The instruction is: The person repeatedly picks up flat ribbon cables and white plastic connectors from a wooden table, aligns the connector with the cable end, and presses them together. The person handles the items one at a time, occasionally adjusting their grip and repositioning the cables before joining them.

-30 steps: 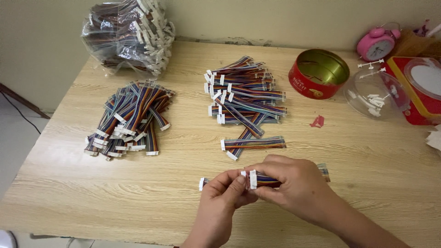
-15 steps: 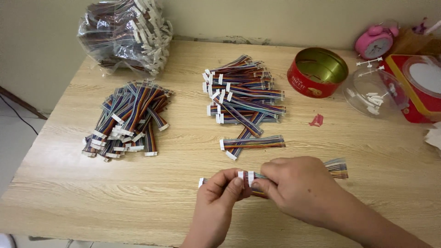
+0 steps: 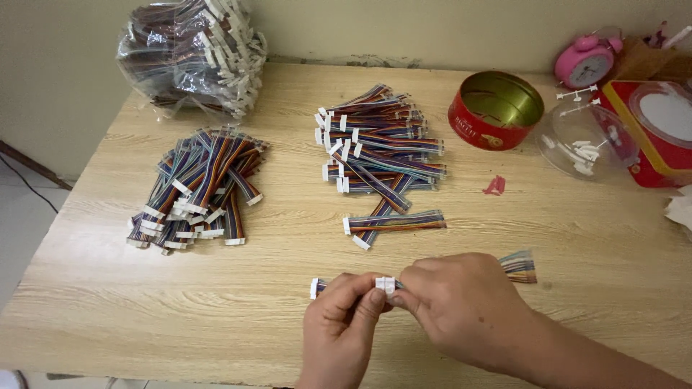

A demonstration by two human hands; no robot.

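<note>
My left hand (image 3: 342, 324) pinches a short multicoloured ribbon cable (image 3: 316, 287) whose white connector pokes out to the left. My right hand (image 3: 454, 306) grips a second ribbon cable (image 3: 519, 266), with its loose striped end fanning out to the right. Two white connectors (image 3: 384, 284) meet between my fingertips, pressed end to end. Both hands hover just above the wooden table (image 3: 288, 281) near its front edge.
A pile of ribbon cables (image 3: 198, 191) lies at the left, another pile (image 3: 378, 155) at the centre. A clear bag of cables (image 3: 191, 54) sits back left. Back right stand a red round tin (image 3: 496, 109), a clear lid (image 3: 587, 140), a pink alarm clock (image 3: 584, 63) and a red box (image 3: 659, 130).
My hands have drawn closer together and the two white connectors now touch. The cable's free end shifted right from under my right hand.
</note>
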